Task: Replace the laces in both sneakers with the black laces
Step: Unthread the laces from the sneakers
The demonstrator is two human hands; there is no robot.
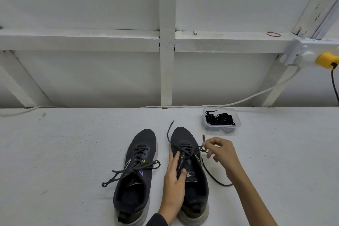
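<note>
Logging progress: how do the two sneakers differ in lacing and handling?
The left sneaker has a tied bow; on the right sneaker the lace is undone, ends trailing. No hand touches the left sneaker; the left hand rests on the right sneaker while the right hand pinches its lace. Both are dark, toes away.

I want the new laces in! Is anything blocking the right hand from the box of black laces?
Nothing visible blocks it: only bare table lies between the right hand and the clear container of black laces. But its fingers pinch the old lace threaded in the right sneaker.
</note>
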